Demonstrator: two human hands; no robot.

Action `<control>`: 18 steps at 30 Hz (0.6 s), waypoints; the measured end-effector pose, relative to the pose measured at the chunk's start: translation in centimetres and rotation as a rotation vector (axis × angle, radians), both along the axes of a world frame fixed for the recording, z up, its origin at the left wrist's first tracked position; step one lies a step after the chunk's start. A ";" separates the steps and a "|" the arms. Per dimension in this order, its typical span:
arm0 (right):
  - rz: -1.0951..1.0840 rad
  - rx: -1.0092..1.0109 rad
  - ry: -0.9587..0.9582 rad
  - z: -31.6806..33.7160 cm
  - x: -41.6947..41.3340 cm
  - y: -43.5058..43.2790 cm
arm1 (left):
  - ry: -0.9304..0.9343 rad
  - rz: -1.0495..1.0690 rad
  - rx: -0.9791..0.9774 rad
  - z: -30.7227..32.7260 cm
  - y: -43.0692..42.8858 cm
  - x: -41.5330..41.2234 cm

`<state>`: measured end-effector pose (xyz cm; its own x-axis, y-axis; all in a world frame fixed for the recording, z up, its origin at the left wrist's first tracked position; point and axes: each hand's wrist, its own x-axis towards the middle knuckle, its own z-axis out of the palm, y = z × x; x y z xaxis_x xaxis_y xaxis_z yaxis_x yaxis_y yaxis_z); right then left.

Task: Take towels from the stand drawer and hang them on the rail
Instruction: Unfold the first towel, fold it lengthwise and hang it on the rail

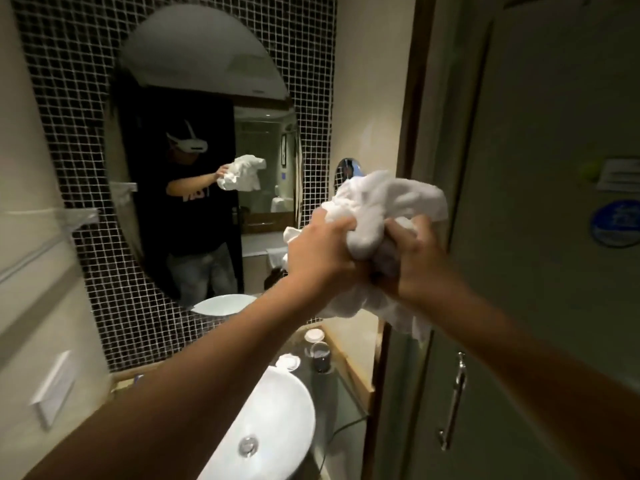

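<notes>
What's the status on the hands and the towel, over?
Left hand and right hand both grip the white towel. Towel bunched, held up over the counter, not hung. Door close on the right.

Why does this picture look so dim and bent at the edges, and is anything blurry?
Head view: dim room light, so the white towel and sink look brightest; the wide lens bows the door frame and tile lines; the left wall and switch plate smear with motion blur; the reflection in the mirror is dark and soft.
</notes>
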<state>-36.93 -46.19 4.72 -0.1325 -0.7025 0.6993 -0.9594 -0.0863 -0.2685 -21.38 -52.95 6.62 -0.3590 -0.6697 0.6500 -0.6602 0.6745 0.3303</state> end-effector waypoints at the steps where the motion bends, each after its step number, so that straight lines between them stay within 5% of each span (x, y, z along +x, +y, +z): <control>1: 0.012 0.057 -0.019 -0.6 0.7 -1.1 | -0.010 0.021 0.023 -0.9 -1.1 0.6; 18: 0.213 0.351 -0.084 -21.0 -2.2 -23.7 | -0.221 0.293 0.404 -20.1 -20.2 -0.9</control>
<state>-39.17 -69.91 -16.28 -0.0050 -0.9143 0.4050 -0.9034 -0.1695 -0.3938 -22.28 -73.11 -13.46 -0.2188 -0.9430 0.2508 -0.8844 0.3003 0.3573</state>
